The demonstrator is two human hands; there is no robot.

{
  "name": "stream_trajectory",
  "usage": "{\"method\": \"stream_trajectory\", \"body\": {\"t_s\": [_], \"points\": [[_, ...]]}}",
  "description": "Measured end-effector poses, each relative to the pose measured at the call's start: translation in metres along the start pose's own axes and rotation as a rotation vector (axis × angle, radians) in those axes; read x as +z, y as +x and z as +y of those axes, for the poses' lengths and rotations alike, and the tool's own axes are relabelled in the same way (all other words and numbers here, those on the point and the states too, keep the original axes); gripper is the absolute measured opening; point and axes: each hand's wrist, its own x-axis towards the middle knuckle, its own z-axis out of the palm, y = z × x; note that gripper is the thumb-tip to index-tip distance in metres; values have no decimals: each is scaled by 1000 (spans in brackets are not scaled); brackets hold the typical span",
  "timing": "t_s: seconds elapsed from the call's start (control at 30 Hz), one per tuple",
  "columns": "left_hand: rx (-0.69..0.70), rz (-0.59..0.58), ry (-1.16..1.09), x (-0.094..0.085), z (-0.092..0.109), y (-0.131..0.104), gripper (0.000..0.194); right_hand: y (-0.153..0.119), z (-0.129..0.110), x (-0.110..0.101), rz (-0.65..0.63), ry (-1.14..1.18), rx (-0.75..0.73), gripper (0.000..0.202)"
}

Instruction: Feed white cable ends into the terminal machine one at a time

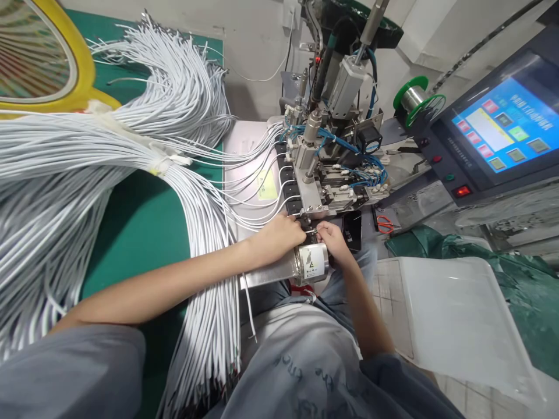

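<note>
At the near end of the wiring machine (312,166), my left hand (279,235) is closed over a white cable (310,231). A short piece of that cable shows between my two hands. My right hand (332,240) pinches its tip with thumb and forefinger; the tip itself is too small to make out. Just below my fingers sits a metal cylinder with a white label (313,262). Several white cables (251,203) curve from a tied bundle (174,169) into the black holders along the machine's left side.
Thick heaps of white cable (187,81) cover the green table (152,215). To the right are a lit touchscreen (509,125), a solder wire spool (413,99), red-handled scissors (385,224), a dark phone-like object (351,230) and a white plastic bin (463,314). A yellow-rimmed fan-like object (85,58) stands upper left.
</note>
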Motion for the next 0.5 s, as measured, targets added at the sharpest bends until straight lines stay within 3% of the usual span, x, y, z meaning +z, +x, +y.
{"method": "stream_trajectory", "body": {"t_s": [0.17,0.37,0.5], "points": [[-22,15,14,-2,3,0,19,-2,5,-5,95,-37,-8,23],[-48,6,60,1,8,0,17,-2,7,1,20,-18,-39,32],[-80,-17,35,-4,7,-3,18,-2,5,0,67,-82,-68,34]]}}
